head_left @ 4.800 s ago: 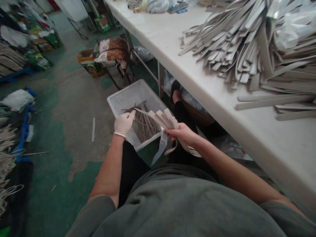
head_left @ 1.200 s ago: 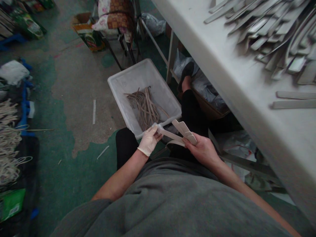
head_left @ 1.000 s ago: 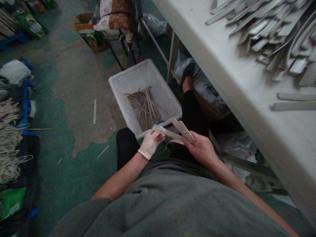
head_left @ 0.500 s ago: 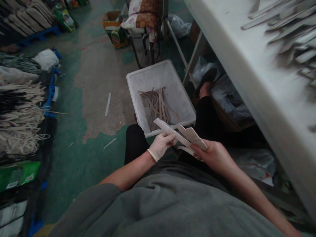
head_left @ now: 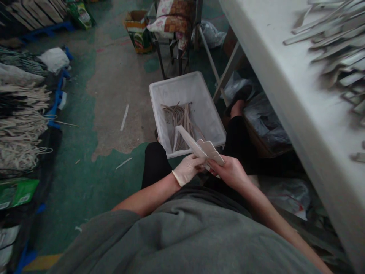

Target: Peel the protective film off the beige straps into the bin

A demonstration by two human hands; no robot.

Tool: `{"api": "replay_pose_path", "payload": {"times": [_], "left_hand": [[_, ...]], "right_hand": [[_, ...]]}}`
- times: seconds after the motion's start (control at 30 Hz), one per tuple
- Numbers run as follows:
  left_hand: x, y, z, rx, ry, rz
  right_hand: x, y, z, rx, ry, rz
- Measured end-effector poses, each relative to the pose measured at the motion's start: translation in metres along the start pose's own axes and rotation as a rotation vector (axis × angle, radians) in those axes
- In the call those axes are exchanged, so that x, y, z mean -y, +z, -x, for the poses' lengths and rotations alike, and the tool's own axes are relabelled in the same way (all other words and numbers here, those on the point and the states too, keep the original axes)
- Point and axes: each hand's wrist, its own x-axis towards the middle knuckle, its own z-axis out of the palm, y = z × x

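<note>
My left hand [head_left: 186,169] wears a pale thin glove. Its thumb and fingers are pinched at the near part of a long white strip [head_left: 189,140]. From the strip's far end a thin, pale piece [head_left: 175,139] hangs down over the bin; whether it is a fold or a separate layer I cannot tell. My bare right hand [head_left: 229,171] is closed around several flat white pieces with stepped ends [head_left: 211,149], fanned beside the strip. Both hands nearly touch, in front of my lap. Below them a white plastic bin [head_left: 201,85] holds a tangle of beige strips [head_left: 182,118].
A white table [head_left: 273,83] with many thin pieces [head_left: 339,42] runs along the right. A cushioned chair [head_left: 173,23] and a cardboard box [head_left: 138,32] stand beyond the bin. Bundled cords [head_left: 23,118] lie at left. Another person's foot [head_left: 241,97] shows under the table.
My right hand has moved left with the white pieces, closer to my left hand. The strip's far end has risen and now has a thin piece hanging from it. The view has shifted slightly.
</note>
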Motion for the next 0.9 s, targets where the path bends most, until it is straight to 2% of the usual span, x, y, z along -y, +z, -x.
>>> {"api": "replay_pose_path", "payload": {"times": [0.07, 0.17, 0.23, 0.4, 0.47, 0.6, 0.67, 0.8, 0.9], "left_hand": [[-0.001, 0.0, -0.005, -0.001, 0.007, 0.023], [-0.018, -0.01, -0.012, -0.133, 0.058, 0.061], [-0.025, -0.015, -0.012, -0.187, 0.061, 0.057], [-0.003, 0.003, -0.005, -0.054, -0.014, -0.004], [-0.002, 0.005, -0.007, -0.067, -0.001, 0.008], [-0.022, -0.01, -0.018, -0.176, 0.041, 0.041], [-0.025, -0.013, -0.021, -0.179, 0.031, 0.033], [-0.006, -0.001, -0.017, -0.04, -0.01, -0.021], [-0.001, 0.004, -0.014, -0.016, -0.003, -0.035]], "right_hand": [[0.0, 0.0, -0.004, 0.041, -0.011, -0.07], [-0.004, -0.006, 0.003, 0.139, 0.014, -0.143], [-0.006, -0.008, 0.008, 0.118, 0.031, -0.08], [-0.001, 0.004, -0.006, -0.054, 0.001, 0.059], [-0.004, 0.005, -0.009, -0.015, 0.004, -0.002], [-0.012, -0.001, 0.004, 0.13, 0.024, -0.019], [-0.012, -0.002, 0.008, 0.091, 0.034, 0.033], [-0.005, 0.004, -0.007, -0.054, 0.036, 0.108], [-0.008, 0.005, -0.014, -0.034, 0.02, 0.049]]}}
